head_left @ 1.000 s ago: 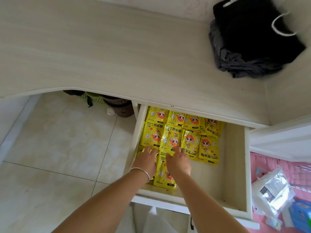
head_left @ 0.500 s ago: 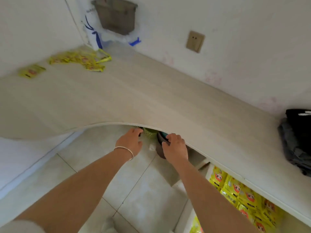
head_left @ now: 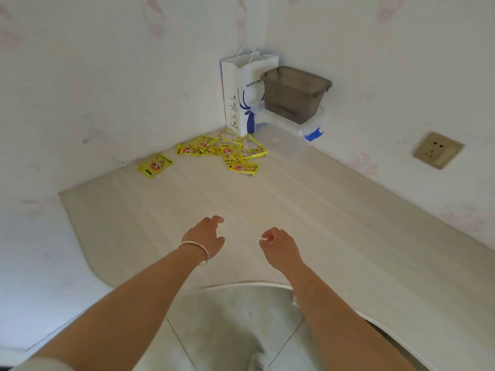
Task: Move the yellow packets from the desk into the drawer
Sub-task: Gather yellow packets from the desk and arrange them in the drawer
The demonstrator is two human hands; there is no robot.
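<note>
Yellow packets (head_left: 226, 152): small flat foil sachets with a cartoon face, heaped in the desk's (head_left: 308, 210) far corner, one (head_left: 154, 165) lying apart to the left. We judge them light, limp and slippery; best pinched by an edge. Our left hand (head_left: 205, 236) and right hand (head_left: 278, 246) hover loosely curled, holding nothing.

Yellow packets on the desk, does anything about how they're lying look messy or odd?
Yes. The yellow packets lie in a loose, overlapping heap in the desk's far corner, by the paper bag, some facing different ways. One stray packet lies apart to the left, near the wall. None looks torn or spilled.
</note>
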